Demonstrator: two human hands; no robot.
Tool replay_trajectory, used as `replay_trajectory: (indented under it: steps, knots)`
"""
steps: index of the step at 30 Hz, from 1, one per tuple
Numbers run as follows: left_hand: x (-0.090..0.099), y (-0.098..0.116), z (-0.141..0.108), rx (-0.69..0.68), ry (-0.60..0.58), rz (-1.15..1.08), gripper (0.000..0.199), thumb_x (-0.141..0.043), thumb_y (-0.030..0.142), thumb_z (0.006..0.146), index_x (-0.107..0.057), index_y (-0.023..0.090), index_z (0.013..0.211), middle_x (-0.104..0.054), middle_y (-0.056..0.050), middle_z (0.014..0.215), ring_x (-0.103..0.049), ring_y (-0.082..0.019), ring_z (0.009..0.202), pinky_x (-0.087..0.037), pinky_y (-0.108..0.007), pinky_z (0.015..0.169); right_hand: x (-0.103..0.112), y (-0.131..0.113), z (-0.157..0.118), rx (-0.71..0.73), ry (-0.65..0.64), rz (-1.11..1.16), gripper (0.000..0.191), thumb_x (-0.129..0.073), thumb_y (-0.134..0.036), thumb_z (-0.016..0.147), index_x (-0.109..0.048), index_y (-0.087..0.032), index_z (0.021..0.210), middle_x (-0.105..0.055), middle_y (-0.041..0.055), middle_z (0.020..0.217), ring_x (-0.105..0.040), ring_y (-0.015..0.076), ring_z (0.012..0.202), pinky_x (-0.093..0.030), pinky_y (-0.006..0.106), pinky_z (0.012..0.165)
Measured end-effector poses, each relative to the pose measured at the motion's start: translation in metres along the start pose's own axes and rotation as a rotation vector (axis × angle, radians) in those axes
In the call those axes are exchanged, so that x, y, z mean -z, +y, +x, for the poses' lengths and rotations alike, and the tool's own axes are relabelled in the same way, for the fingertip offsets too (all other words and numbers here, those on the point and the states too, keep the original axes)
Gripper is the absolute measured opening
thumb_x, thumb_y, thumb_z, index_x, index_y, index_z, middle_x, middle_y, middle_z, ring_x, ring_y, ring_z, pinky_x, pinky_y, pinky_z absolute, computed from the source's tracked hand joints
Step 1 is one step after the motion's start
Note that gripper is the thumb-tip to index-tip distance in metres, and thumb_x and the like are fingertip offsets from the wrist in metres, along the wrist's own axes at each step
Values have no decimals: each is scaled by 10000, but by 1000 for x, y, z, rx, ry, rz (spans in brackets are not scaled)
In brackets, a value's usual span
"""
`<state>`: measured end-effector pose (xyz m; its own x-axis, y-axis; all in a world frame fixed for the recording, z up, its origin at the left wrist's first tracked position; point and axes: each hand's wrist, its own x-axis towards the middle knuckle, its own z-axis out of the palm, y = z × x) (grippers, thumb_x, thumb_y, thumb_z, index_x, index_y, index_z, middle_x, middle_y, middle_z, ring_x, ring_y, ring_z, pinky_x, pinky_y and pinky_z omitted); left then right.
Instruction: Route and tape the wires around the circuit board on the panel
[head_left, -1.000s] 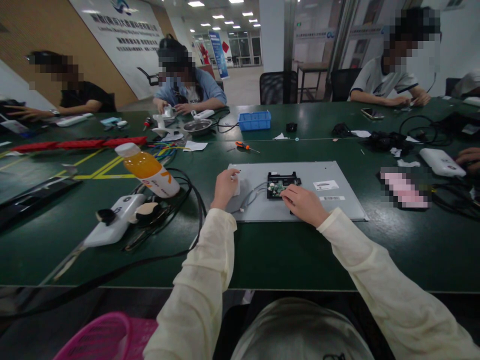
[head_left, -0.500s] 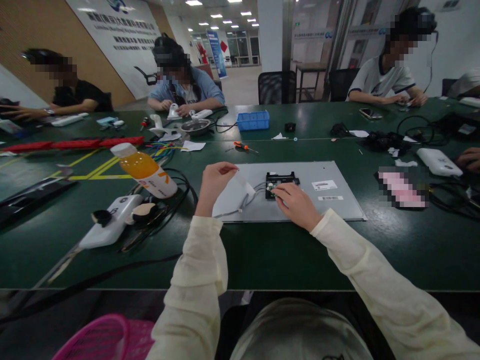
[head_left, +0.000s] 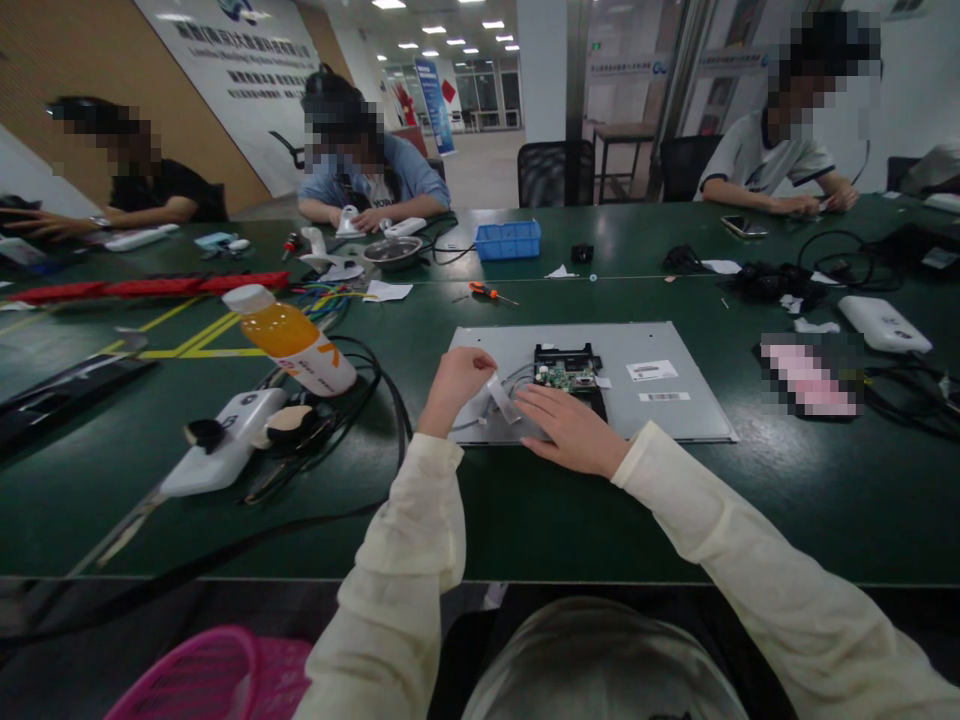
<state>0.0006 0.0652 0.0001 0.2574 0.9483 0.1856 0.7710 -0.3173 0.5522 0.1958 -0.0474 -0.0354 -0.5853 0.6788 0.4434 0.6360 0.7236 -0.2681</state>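
A flat grey metal panel (head_left: 675, 350) lies on the table in front of me. On it sit a black bracket (head_left: 568, 352) and a green circuit board (head_left: 574, 379), with thin grey cables (head_left: 517, 378) running off to the left. My left hand (head_left: 459, 388) pinches the upper end of a clear strip of tape (head_left: 503, 400), which hangs over the panel's left part by the cables. My right hand (head_left: 574, 432) has its fingers stretched out, palm down, over the panel's front edge. Its fingertips are beside the tape and partly hide the bracket and board.
To the left are a juice bottle (head_left: 292, 345), a white device (head_left: 225, 440) and black cables (head_left: 386, 390). Beyond the panel lie a screwdriver (head_left: 491, 292) and a blue basket (head_left: 508, 241). A pink-screened phone (head_left: 810, 378) lies right. Several people sit around the table.
My left hand has moved right and slightly toward me with the tape. My right hand has left the circuit board, shifting left and nearer, its fingers now stretched out.
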Motion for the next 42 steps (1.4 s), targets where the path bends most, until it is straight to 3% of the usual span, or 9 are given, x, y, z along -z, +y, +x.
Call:
replay_trajectory:
  steps: [6, 12, 16, 19, 22, 24, 26, 34, 42]
  knots:
    - [-7, -8, 3, 8, 14, 71, 192, -553, 180, 668, -723, 180, 757, -707, -58, 749, -651, -201, 752, -484, -289, 725, -1, -6, 0, 29, -93, -25, 540, -396, -443, 911, -411, -133, 1353, -436, 131, 1400, -318, 249, 1338, -275, 457, 1096]
    - [-9, -3, 2, 4, -35, 141, 202, -540, 162, 702, -712, 167, 806, -696, -61, 798, -635, -186, 771, -469, -282, 774, -5, -6, 0, 46, -140, -35, 529, -371, -461, 921, -452, -118, 1315, -484, 127, 1359, -344, 245, 1319, -280, 439, 1093]
    - [-6, 4, 1, -126, 63, 160, 242, -550, 146, 690, -676, 169, 895, -646, -58, 918, -593, -161, 768, -463, -290, 796, -7, -5, 1, 47, -135, -30, 499, -380, -439, 924, -469, -123, 1300, -504, 120, 1340, -385, 237, 1291, -290, 426, 1092]
    - [0, 11, -1, -253, 127, 126, 204, -528, 166, 713, -643, 167, 882, -608, -39, 863, -565, -148, 764, -454, -281, 773, -7, -5, 1, 47, -133, -19, 497, -390, -437, 921, -473, -122, 1296, -505, 128, 1339, -396, 239, 1285, -306, 424, 1084]
    - [5, 15, -3, -319, -31, 103, 159, -510, 184, 723, -624, 166, 833, -598, -16, 755, -559, -141, 714, -444, -255, 698, -6, -5, 2, 42, -138, -3, 504, -382, -443, 924, -472, -116, 1297, -514, 141, 1327, -408, 238, 1280, -324, 423, 1075]
    - [6, 14, -5, -319, -167, 134, 136, -516, 187, 708, -620, 169, 793, -607, -14, 737, -564, -141, 698, -435, -247, 670, -6, -5, 2, 41, -136, 9, 501, -379, -443, 925, -474, -118, 1294, -521, 142, 1318, -424, 236, 1268, -332, 421, 1071]
    - [6, 11, -5, -300, -230, 186, 112, -528, 198, 693, -618, 173, 756, -619, -20, 750, -575, -153, 722, -433, -252, 679, -5, -5, 2, 39, -132, 23, 496, -385, -441, 924, -474, -122, 1292, -522, 141, 1315, -436, 233, 1256, -343, 417, 1064]
    - [-3, -1, -4, -217, -358, 276, 180, -595, 253, 646, -628, 185, 810, -646, -26, 804, -603, -178, 764, -440, -260, 679, -5, -7, 4, 28, -121, 69, 490, -407, -427, 917, -471, -109, 1285, -530, 153, 1294, -457, 232, 1227, -372, 404, 1038]
    - [-5, 0, -5, -111, -351, 358, 314, -634, 254, 619, -587, 172, 918, -643, -49, 898, -602, -196, 818, -444, -264, 689, -9, -9, 6, 13, -113, 64, 480, -402, -417, 922, -472, -106, 1281, -536, 147, 1291, -474, 230, 1213, -380, 389, 1030]
